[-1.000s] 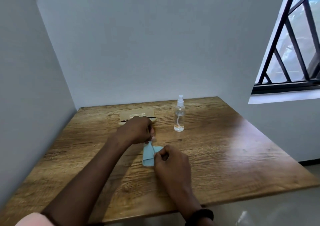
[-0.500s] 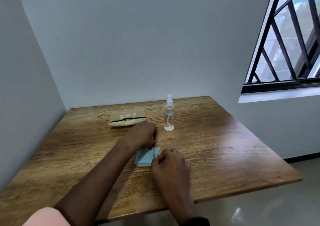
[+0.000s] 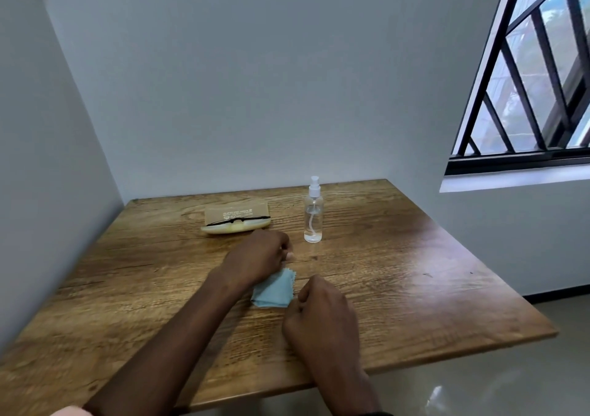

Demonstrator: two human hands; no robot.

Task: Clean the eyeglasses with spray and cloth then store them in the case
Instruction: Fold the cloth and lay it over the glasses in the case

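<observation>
Fingers of my left hand [image 3: 258, 257] and right hand [image 3: 319, 313] were curled, holding nothing I could see; the folded blue cloth [image 3: 274, 289] lay between them on the table [image 3: 415, 272]. Eyeglasses [image 3: 238, 220] rested in the open case [image 3: 236, 225], spray bottle [image 3: 313, 216] standing beside.

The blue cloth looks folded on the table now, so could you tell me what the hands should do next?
Probably reach the left hand to close the case: the glasses already lie in it, open, and the cloth lies released.

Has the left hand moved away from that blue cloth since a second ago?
Yes. The left hand let go of the blue cloth and drew back toward the eyeglass case; the cloth now lies flat.
</observation>
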